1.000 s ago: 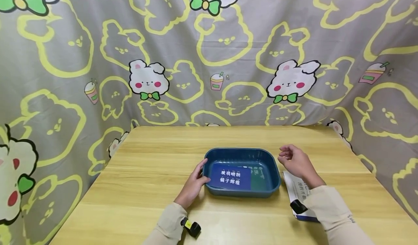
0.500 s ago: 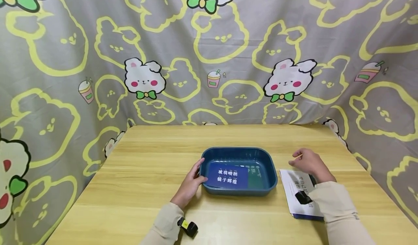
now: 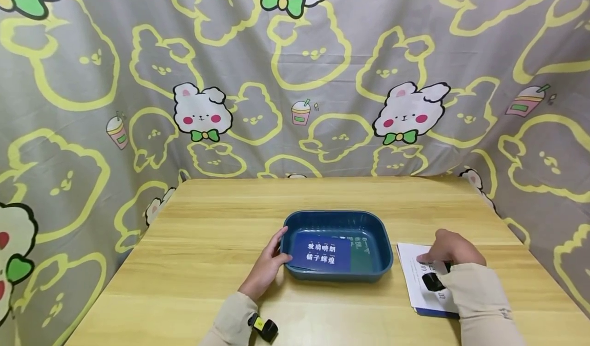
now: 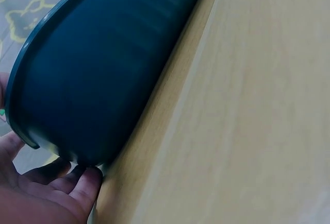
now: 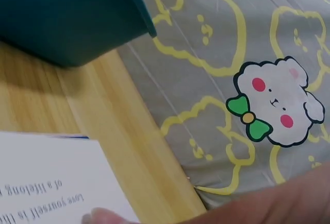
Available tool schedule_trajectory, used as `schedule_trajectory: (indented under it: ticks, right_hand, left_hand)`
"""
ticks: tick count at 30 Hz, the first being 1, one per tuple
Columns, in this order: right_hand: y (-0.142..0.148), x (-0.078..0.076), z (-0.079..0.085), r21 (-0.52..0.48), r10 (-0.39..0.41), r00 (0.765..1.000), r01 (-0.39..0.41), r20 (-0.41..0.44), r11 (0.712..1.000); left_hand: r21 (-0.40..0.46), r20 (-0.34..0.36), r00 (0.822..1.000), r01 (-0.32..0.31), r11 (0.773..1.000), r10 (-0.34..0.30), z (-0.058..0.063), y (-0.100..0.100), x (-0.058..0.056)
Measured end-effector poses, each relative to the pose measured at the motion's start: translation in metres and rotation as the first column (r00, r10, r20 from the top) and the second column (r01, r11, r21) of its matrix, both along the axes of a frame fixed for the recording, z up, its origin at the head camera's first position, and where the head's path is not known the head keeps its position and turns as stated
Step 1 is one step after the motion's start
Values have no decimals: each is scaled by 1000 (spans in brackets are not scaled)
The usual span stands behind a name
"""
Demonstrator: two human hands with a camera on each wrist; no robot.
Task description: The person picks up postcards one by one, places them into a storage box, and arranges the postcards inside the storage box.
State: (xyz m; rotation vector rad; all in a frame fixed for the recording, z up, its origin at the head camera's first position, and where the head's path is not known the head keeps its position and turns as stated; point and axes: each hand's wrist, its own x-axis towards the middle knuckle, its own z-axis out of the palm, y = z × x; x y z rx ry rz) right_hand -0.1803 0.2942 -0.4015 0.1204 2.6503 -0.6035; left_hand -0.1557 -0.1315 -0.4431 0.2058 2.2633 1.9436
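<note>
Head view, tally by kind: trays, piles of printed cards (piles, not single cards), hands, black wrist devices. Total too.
Tray: 1
Card piles: 2 (inner pile, in the tray; outer pile, on the table beside it)
Hands: 2 (left hand, right hand)
Black wrist devices: 2 (left device, right device)
Total: 7

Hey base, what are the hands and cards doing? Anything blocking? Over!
Left hand gripping dark blue tray. Right hand over white-topped card stack. Blue card and green card inside tray. Maybe in the way: tray's raised wall.
</note>
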Motion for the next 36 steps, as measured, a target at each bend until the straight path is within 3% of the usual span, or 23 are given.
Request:
schedule_trajectory:
  ticks: [10, 15, 21, 25, 31, 36]
  right_hand:
    - [13, 3, 2, -13, 4, 1000, -4, -26, 1000]
    - [20, 3, 4, -64, -45, 998, 42, -47, 997]
    - [24, 3, -1, -169, -168, 983, 155, -69, 973]
    - [26, 2, -2, -223, -170, 980, 144, -100, 964]
    - [27, 1, -5, -225, -157, 981, 129, -111, 966]
    - [26, 0, -6, -309, -207, 972, 163, -115, 937]
  left_hand:
    - [6, 1, 1000, 9, 1000, -9, -1, 1, -4]
    - [7, 2, 1000, 2, 1000, -2, -2, 1, -5]
    - [7, 17, 1000, -12, 1000, 12, -3, 0, -4]
    - [15, 13, 1000, -10, 1000, 9, -2, -1, -3]
    - [23, 14, 1000, 6, 1000, -6, -2, -1, -4]
    - [19, 14, 1000, 2, 1000, -2, -3, -2, -3]
